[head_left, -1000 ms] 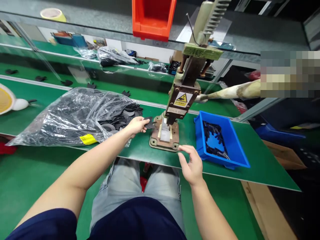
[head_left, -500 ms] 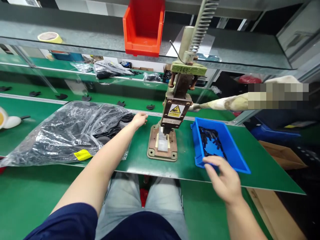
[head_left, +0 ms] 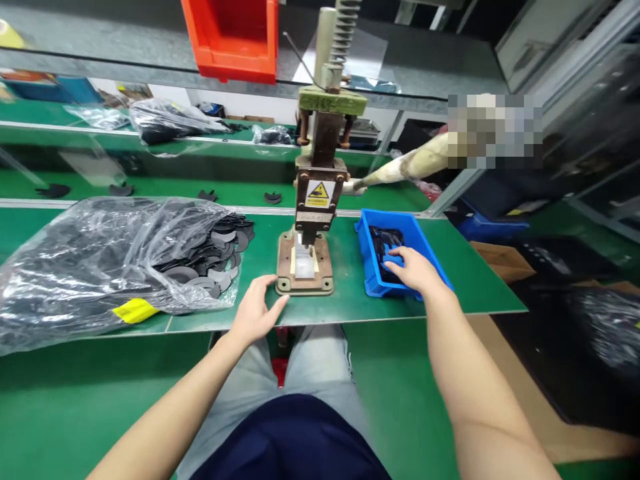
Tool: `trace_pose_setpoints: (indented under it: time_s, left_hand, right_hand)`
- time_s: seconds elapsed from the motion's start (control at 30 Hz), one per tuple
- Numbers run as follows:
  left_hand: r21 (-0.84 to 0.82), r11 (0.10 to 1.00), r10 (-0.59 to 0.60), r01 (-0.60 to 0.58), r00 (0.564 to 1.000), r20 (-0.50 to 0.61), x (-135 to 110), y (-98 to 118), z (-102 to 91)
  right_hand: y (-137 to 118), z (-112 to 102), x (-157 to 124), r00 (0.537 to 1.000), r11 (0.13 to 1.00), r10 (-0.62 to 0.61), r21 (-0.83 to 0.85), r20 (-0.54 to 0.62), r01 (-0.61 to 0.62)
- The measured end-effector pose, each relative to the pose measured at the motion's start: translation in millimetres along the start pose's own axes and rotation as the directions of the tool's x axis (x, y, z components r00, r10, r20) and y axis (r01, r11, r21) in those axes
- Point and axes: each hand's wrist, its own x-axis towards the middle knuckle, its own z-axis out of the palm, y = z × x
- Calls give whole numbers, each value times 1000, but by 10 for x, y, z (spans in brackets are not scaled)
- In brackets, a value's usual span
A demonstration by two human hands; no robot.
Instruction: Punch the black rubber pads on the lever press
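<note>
My left hand lies open, fingers spread, on the green board at its front edge. It sits just left of the base of a small hand press, which carries a yellow warning label. My right hand reaches into the blue bin right of the press. Its fingers are stretched over the black parts inside, and I see nothing gripped. A clear plastic bag spilling black flat pieces lies to the left.
A red bin stands on the shelf above. Behind the press, another person's arm reaches over the far green belt, which carries loose black pieces and more bags. A cardboard box sits on the right below the board.
My left hand has come back from the bag's mouth to the front edge beside the press base. My right hand has moved from the bin's near rim into the bin.
</note>
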Motion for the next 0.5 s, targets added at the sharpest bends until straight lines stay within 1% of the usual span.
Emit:
trace_pose_setpoints:
  time_s: [0.1,0.23,0.33,0.43,0.5]
  left_hand:
    - [17,999,44,-43,997,-60,-9,-26,37]
    - [19,998,65,-64,997,-51,-32,-29,41]
    - [15,999,51,-50,998,-48,-47,-8,29]
    - [13,1000,17,-17,999,-46,-47,9,24]
    - [11,1000,6,-6,999,-39,-47,15,25]
  right_hand:
    - [87,-5,101,990,1000,4,-15,141,-2]
    - [184,-44,224,961,1000,-13,14,277,10]
    - [164,-58,283,935,994,-94,78,342,71]
    - [106,-57,316,901,980,-187,143,392,141]
    - [73,-60,326,879,970,-228,170,420,171]
